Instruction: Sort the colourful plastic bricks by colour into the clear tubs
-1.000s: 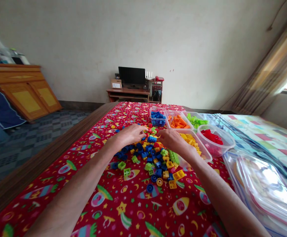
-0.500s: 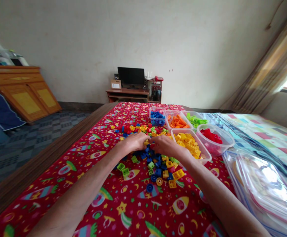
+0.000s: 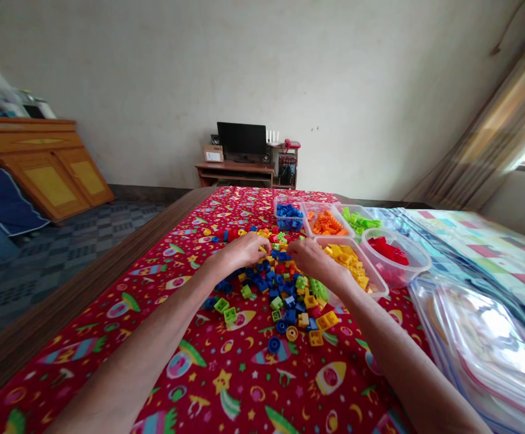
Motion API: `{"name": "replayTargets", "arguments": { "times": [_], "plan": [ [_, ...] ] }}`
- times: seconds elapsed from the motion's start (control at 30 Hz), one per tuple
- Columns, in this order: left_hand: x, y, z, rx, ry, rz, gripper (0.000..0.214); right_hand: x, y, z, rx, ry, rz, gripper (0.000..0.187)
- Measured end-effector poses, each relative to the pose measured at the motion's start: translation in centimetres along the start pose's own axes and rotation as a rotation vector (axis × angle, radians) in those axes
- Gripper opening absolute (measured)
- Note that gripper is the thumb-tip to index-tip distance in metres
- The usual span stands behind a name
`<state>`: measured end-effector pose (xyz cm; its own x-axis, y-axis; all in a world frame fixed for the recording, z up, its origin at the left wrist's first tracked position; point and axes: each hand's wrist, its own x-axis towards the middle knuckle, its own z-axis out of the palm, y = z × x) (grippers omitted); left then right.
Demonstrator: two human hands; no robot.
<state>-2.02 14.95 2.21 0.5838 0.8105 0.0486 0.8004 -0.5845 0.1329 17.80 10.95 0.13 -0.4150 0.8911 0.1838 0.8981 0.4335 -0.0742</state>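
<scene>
A mixed heap of toy building bricks (image 3: 269, 280) in blue, yellow, green, red and orange lies on a red patterned cloth (image 3: 244, 392). Over the far left part of the heap is my left hand (image 3: 248, 248), its fingers closed in a pinch with a bit of yellow brick showing at the tips. My right hand (image 3: 310, 256) is bent over the heap's right side, beside the tub of yellow bricks (image 3: 350, 262). Its fingers are curled downward, and whatever they hold is hidden. Between the two hands, red and blue bricks show.
Clear tubs stand to the right: blue bricks (image 3: 289, 216), orange bricks (image 3: 328, 223), light green bricks (image 3: 357, 220), and a round tub of red bricks (image 3: 387, 250). Stacked clear lids (image 3: 483, 337) lie at the near right. A wooden table edge (image 3: 154, 223) runs along the left.
My hands have drawn apart: the left has gone slightly left and away from me, the right slightly to the right. More of the heap's middle now shows between them.
</scene>
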Motion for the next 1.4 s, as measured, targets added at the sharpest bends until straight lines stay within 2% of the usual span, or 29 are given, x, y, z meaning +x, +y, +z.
{"name": "replayTargets", "arguments": {
  "times": [0.17, 0.37, 0.53, 0.67, 0.87, 1.0, 1.23, 1.3, 1.4],
  "plan": [
    [0.6, 0.6, 1.9, 0.049, -0.011, 0.083, 0.027, -0.9, -1.7, -0.2, -0.009, -0.09, -0.067, 0.024],
    [-0.1, 1.7, 1.8, 0.114, -0.053, 0.011, 0.029, -0.9, -2.2, 0.2, -0.061, -0.119, -0.122, 0.028],
    [-0.4, 1.8, 1.2, 0.141, -0.102, -0.003, 0.031, -0.5, -1.7, 0.6, -0.019, -0.102, -0.066, 0.026],
    [-0.3, 2.0, 1.2, 0.143, -0.131, -0.001, 0.036, -0.6, -1.9, 0.5, -0.015, -0.139, -0.026, 0.03],
    [-0.4, 2.6, 1.6, 0.132, -0.077, -0.058, 0.032, -0.4, -2.1, 0.1, 0.037, -0.126, 0.062, 0.03],
    [-0.5, 2.5, 1.5, 0.1, -0.06, -0.038, 0.032, 0.1, -1.6, 0.0, 0.066, -0.106, 0.054, 0.026],
    [-0.5, 3.3, 1.8, 0.078, -0.088, -0.068, 0.03, 0.9, -1.1, -0.7, 0.287, 0.057, 0.128, 0.029],
    [-0.4, 3.0, 1.9, 0.076, -0.052, -0.077, 0.03, 1.0, -1.0, -0.7, 0.398, 0.1, 0.168, 0.027],
    [0.1, 1.6, 1.8, -0.025, 0.021, -0.059, 0.026, 1.2, -0.7, -0.6, 0.676, 0.124, 0.258, 0.026]
  ]
}}
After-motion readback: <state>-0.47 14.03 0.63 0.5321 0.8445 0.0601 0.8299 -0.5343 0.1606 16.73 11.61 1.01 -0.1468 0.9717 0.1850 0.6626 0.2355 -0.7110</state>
